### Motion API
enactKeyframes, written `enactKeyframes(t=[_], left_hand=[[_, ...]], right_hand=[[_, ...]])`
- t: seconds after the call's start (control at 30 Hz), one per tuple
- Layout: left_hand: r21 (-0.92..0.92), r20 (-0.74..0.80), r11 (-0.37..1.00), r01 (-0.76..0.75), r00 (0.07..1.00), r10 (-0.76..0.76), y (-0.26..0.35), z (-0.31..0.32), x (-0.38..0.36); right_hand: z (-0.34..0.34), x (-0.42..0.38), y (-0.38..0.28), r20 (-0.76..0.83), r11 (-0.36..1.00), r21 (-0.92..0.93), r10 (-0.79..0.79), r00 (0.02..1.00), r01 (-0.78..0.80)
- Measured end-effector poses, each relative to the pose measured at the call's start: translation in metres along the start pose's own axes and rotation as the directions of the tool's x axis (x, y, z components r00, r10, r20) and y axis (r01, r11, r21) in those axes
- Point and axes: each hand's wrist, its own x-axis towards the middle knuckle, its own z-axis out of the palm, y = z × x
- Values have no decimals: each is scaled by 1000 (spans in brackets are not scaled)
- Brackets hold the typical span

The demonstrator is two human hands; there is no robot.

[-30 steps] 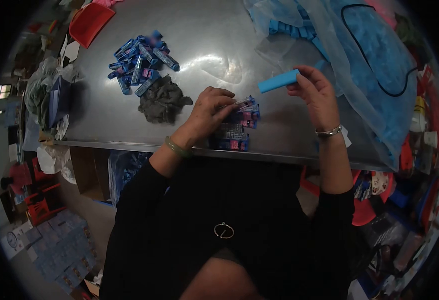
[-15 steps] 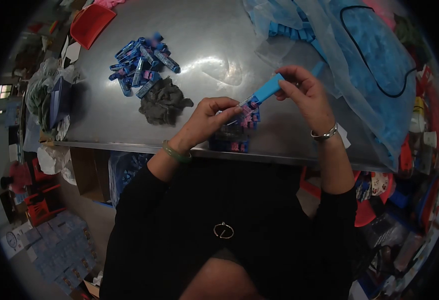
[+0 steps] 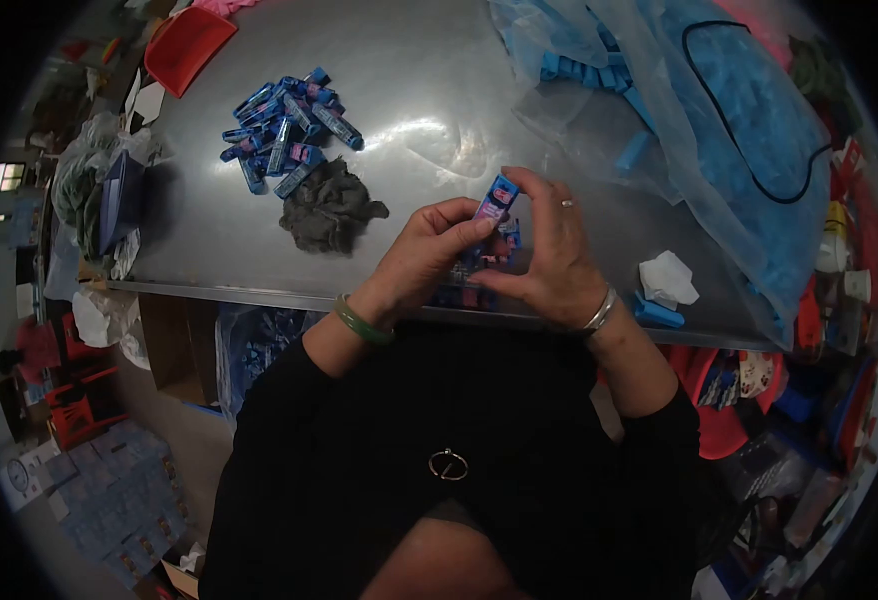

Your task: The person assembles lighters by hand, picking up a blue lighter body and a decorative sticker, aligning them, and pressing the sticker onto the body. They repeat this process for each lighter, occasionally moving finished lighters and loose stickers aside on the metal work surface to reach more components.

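My left hand (image 3: 427, 245) pinches a small blue stick-shaped case with a pink label (image 3: 497, 197) between thumb and fingers, tilted up to the right. My right hand (image 3: 549, 250) curves around the same case, its index fingertip at the upper end and its thumb low down; the lower end is hidden by my fingers. Under and behind my hands lie more labelled pieces (image 3: 511, 238), partly covered. A heap of similar blue labelled cases (image 3: 284, 125) is at the left on the metal table (image 3: 409, 170), with a crumpled dark grey cloth (image 3: 329, 210) beside it.
A big clear bag of plain blue pieces (image 3: 749, 130) covers the table's right side. One plain blue piece (image 3: 634, 152) lies before it. Crumpled white paper (image 3: 667, 278) rests by another blue piece (image 3: 657, 312). A red dustpan-like tray (image 3: 189, 48) sits far left.
My right hand has moved left and down, from a plain blue piece's far end to around the case. The labelled side now faces up. Paper at the right is uncovered.
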Motion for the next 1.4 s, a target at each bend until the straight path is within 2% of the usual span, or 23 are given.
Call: enactKeyframes(t=[0.07, 0.17, 0.4, 0.73, 0.8, 0.93, 0.97, 1.0, 1.07, 1.1, 1.13, 1.2, 1.23, 1.27, 1.3, 1.33, 1.4], left_hand=[[-27, 2, 999, 19, 1000, -19, 1, 4, -2], [-76, 27, 996, 47, 999, -45, 0, 3, -2], [-166, 151, 984, 60, 988, -35, -7, -3, -1], [-151, 140, 986, 67, 989, -46, -10, -4, 1], [-77, 91, 996, 47, 995, -40, -11, -3, 2], [-87, 75, 993, 84, 994, -77, -3, -10, 6], [141, 22, 990, -21, 1000, 18, 5, -18, 11], [365, -9, 924, -110, 993, 122, 13, -28, 14], [673, -158, 730, -122, 940, 302, 56, -44, 18], [785, -176, 600, -157, 871, 459, 75, -68, 26], [877, -164, 450, -166, 778, 606, 93, -91, 31], [983, -169, 85, 161, 634, 754, 129, -113, 28], [983, -168, 86, 160, 633, 756, 135, -121, 25], [930, 105, -282, 237, 565, 818, 139, -128, 23], [734, 384, -593, 332, 516, 765, 141, -128, 24], [735, 384, -592, 330, 517, 765, 136, -127, 25], [893, 283, -433, 124, 594, 753, 114, -119, 24]], right_hand=[[9, -2, 2, -83, 997, -63, -50, 995, 45], [8, -1, 0, -88, 996, -57, -77, 993, 72], [4, 2, 0, -46, 994, 12, -110, 993, 110], [10, 0, 6, -40, 993, 48, -107, 993, 109], [9, -1, 9, -45, 991, 57, -117, 992, 120], [-2, 5, 17, -3, 993, 77, -86, 996, 86], [-10, 7, 23, -1, 994, 85, -70, 998, 70], [-18, 10, 35, 0, 994, 85, -68, 998, 68], [-42, 13, 63, -76, 991, -119, 53, 996, -62], [-59, 14, 66, 14, 948, -199, 256, 967, -248], [-76, 15, 69, 84, 863, -294, 451, 888, -411], [-93, 10, 81, 230, 729, -542, 607, 761, -418], [-95, 2, 91, 228, 729, -543, 606, 762, -417], [-89, -10, 103, 212, 642, -658, 659, 722, -393], [-86, -14, 106, 185, 543, -759, 708, 682, -358], [-84, -16, 110, 184, 542, -760, 710, 680, -359], [-79, -16, 113, 30, 432, -762, 768, 640, -483]])
